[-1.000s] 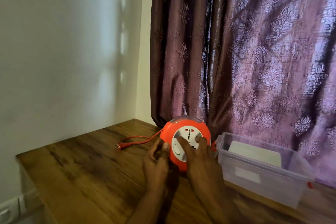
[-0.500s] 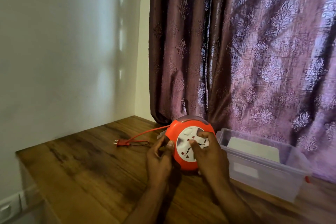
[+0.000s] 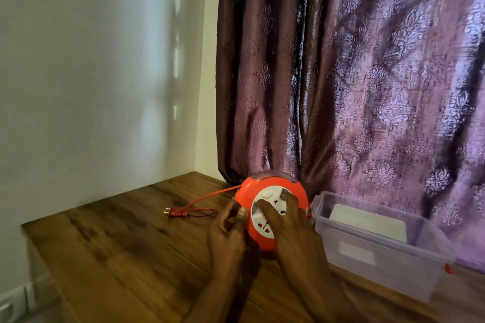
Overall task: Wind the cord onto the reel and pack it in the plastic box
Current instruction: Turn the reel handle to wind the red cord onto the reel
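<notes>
An orange round cord reel (image 3: 252, 191) with a white socket face stands on edge on the wooden table (image 3: 126, 249). My left hand (image 3: 227, 236) grips its left rim, thumb against the orange edge. My right hand (image 3: 291, 228) lies over the white face with fingers spread on the sockets. A short length of orange cord (image 3: 210, 195) runs from the reel's upper left down to its plug (image 3: 170, 213), which lies on the table to the left. A clear plastic box (image 3: 380, 246), open, sits just right of the reel with a white flat item inside.
A patterned purple curtain (image 3: 354, 73) hangs right behind the reel and box. A white wall (image 3: 91, 73) bounds the table's left and back. The table's left edge drops off near a wall socket (image 3: 15, 301) at bottom left.
The white face of the reel has turned under my right hand. The loose cord has shortened and the plug has slid right, toward the reel.
</notes>
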`<action>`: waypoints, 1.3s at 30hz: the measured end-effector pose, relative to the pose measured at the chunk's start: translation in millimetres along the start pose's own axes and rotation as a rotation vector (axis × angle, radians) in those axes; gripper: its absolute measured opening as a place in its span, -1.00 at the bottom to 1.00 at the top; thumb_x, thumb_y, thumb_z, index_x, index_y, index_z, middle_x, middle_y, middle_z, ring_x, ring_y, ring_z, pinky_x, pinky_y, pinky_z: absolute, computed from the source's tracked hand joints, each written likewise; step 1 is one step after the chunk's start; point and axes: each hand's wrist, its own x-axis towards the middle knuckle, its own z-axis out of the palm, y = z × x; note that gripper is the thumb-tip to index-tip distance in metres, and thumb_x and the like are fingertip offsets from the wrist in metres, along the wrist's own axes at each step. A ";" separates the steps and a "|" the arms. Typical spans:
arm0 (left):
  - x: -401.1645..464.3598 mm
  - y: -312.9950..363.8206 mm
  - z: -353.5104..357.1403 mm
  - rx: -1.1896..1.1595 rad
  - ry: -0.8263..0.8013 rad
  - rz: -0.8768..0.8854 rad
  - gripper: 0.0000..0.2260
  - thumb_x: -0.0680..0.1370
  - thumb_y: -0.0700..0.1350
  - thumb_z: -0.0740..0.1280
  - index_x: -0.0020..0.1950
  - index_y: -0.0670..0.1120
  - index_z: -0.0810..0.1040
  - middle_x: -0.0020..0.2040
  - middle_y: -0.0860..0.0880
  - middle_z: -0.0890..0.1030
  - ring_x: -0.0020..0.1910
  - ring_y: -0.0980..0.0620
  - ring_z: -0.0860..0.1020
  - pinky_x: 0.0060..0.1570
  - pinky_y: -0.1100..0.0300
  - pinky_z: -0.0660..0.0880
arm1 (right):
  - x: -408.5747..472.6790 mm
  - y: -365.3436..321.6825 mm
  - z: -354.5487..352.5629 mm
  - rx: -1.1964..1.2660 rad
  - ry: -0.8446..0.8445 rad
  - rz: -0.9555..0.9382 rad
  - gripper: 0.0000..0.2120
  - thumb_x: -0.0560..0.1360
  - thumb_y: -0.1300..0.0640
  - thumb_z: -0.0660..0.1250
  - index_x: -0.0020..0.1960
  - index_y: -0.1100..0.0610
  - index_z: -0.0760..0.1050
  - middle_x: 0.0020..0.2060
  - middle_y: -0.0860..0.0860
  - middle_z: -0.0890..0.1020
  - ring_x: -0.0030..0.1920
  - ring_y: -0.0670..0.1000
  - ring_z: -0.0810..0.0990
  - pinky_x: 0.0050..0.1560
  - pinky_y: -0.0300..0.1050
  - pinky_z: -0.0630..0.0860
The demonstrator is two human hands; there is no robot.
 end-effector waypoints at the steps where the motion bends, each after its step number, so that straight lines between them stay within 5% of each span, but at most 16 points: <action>1: -0.3 1.6 0.0 -0.008 -0.006 -0.001 -0.84 0.59 -0.01 0.44 0.07 0.24 0.74 0.10 0.00 0.79 0.10 -0.16 0.75 0.11 -0.28 0.68 | 0.3 0.4 -0.5 0.006 -0.009 -0.008 -0.35 0.56 -0.02 0.25 0.42 -0.36 -0.10 0.52 -0.05 -0.15 0.49 0.17 0.14 0.27 0.08 0.45; 9: -2.0 4.4 1.4 0.011 -0.010 -0.019 -0.81 0.56 0.03 0.46 0.16 0.15 0.72 0.14 -0.01 0.78 0.11 -0.17 0.74 0.07 -0.27 0.69 | -2.4 6.8 -2.1 0.021 -0.038 0.012 -0.35 0.57 -0.04 0.23 0.43 -0.40 -0.12 0.53 -0.03 -0.13 0.49 0.17 0.16 0.36 0.06 0.38; 14: -2.9 5.2 2.4 0.005 -0.044 -0.024 -0.79 0.62 -0.12 0.41 0.24 -0.01 0.70 0.15 -0.10 0.77 0.15 -0.21 0.73 0.14 -0.29 0.66 | -0.4 8.2 -4.2 0.180 0.038 0.168 -0.45 0.53 -0.19 0.20 0.41 -0.39 0.01 0.37 -0.01 0.28 0.32 0.14 0.41 0.19 0.08 0.50; 18: -2.5 2.5 0.1 0.054 -0.039 0.014 -0.80 0.60 -0.04 0.43 0.21 0.10 0.72 0.12 -0.01 0.78 0.10 -0.11 0.76 0.03 -0.13 0.73 | 4.0 7.6 -1.9 0.485 0.105 0.361 -0.49 0.48 -0.22 0.29 0.39 -0.27 0.25 0.26 -0.01 0.53 0.27 0.12 0.48 0.23 0.04 0.45; 23: -3.5 2.1 2.1 -0.013 0.005 -0.028 -0.64 0.49 0.10 0.49 0.27 0.07 0.69 0.18 -0.07 0.76 0.16 -0.22 0.73 0.11 -0.30 0.67 | 0.3 4.9 -3.0 0.433 0.124 0.302 -0.49 0.54 -0.15 0.21 0.45 -0.21 0.15 0.36 -0.01 0.44 0.30 0.12 0.45 0.24 0.07 0.47; 26: -1.5 1.8 0.7 -0.033 0.029 -0.047 -0.78 0.54 0.07 0.48 0.18 0.17 0.72 0.15 -0.04 0.77 0.14 -0.22 0.73 0.10 -0.31 0.67 | 0.2 4.0 -5.2 0.213 0.117 0.146 -0.48 0.57 -0.05 0.16 0.45 -0.25 0.02 0.42 -0.02 0.23 0.33 0.12 0.40 0.18 0.07 0.52; 31: -0.9 7.7 -0.9 -0.063 0.033 -0.085 -0.79 0.58 0.01 0.44 0.21 0.08 0.71 0.12 -0.06 0.78 0.09 -0.23 0.75 0.08 -0.35 0.66 | -0.8 1.4 -1.9 0.054 -0.032 -0.041 -0.31 0.55 0.01 0.29 0.41 -0.40 -0.09 0.51 -0.12 -0.14 0.51 0.12 0.09 0.39 0.10 0.33; 39: -3.7 12.9 -0.3 -0.032 -0.006 -0.089 -0.84 0.51 0.07 0.49 0.07 0.24 0.74 0.11 -0.02 0.79 0.12 -0.22 0.73 0.11 -0.33 0.66 | -2.7 3.5 -6.7 0.016 -0.080 -0.041 -0.41 0.61 -0.05 0.16 0.43 -0.41 -0.12 0.53 -0.11 -0.24 0.52 0.15 0.06 0.42 0.03 0.28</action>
